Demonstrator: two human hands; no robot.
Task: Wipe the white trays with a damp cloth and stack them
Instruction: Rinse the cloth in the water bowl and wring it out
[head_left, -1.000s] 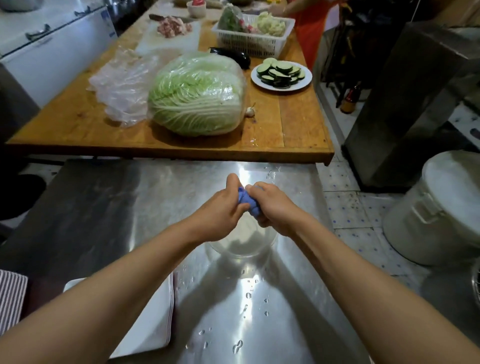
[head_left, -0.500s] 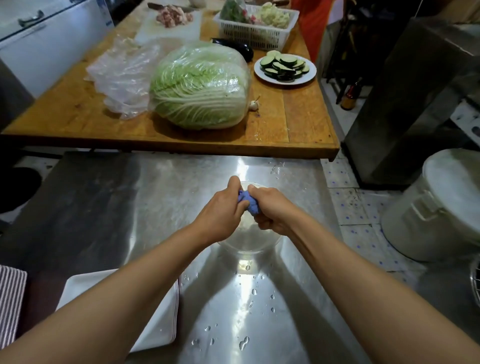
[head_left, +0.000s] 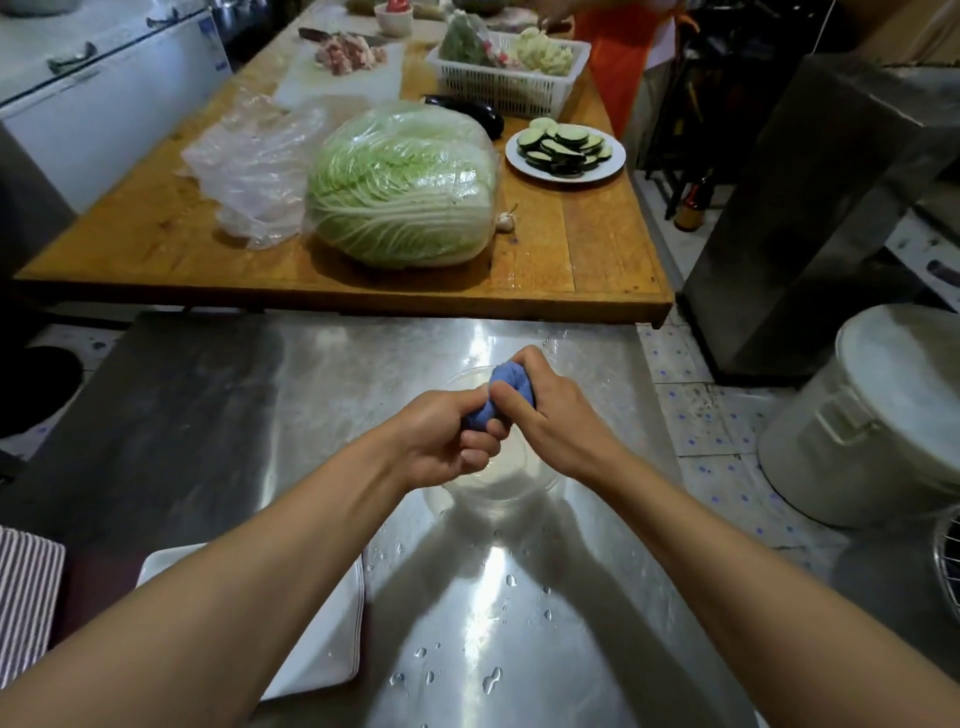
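Observation:
A blue cloth (head_left: 506, 396), balled up, is squeezed between both hands over a clear glass bowl (head_left: 498, 488) on the steel table (head_left: 218, 426). My left hand (head_left: 447, 441) grips its lower end and my right hand (head_left: 545, 415) grips its upper end. White trays (head_left: 332, 639) lie stacked at the near left of the steel table, mostly hidden under my left forearm.
Water drops (head_left: 491, 678) dot the steel near me. Beyond is a wooden table (head_left: 597, 260) with a wrapped cabbage (head_left: 400, 182), a plastic bag (head_left: 249, 166), a plate of eggplant slices (head_left: 565, 150) and a white basket (head_left: 504, 78). A large white lidded pot (head_left: 872, 415) stands on the floor at right. A person in orange (head_left: 618, 47) is at the far end.
The hands have twisted on the cloth: my right hand now sits higher and further over it, my left hand lower. More of the cloth shows between them.

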